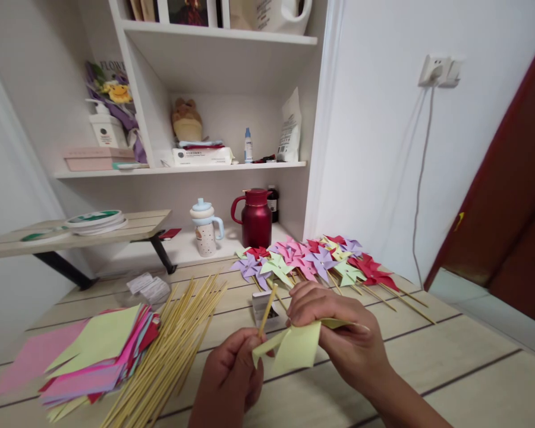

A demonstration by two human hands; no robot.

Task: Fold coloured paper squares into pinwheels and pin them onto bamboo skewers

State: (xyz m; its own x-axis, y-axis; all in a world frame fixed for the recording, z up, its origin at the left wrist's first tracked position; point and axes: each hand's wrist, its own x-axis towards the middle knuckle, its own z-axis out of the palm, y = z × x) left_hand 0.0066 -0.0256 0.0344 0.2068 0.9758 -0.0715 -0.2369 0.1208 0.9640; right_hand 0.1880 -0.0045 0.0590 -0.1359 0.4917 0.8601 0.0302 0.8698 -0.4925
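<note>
My left hand [235, 371] is closed, thumb and fingers pinched around a thin wooden stick [268, 310] that points up. Its fingertips also meet one edge of a pale yellow paper [299, 346] with curled flaps. The other side of that paper is gripped by my right hand [339, 324], whose fingers curl over the top. Just behind the hands sits a small open box [264, 318], partly covered by the stick; its contents are too small to make out. Beyond my right hand lie several finished paper pinwheels [323, 261] on sticks, in pink, purple, red, green and yellow.
Left of my hands lie a bundle of loose sticks [178, 345] and a stack of coloured paper [98, 340]. A clear container [149, 288] with white packets stands behind them. Farther back are a cup [205, 232], a red jug [256, 220] and a raised wooden stand [147, 221].
</note>
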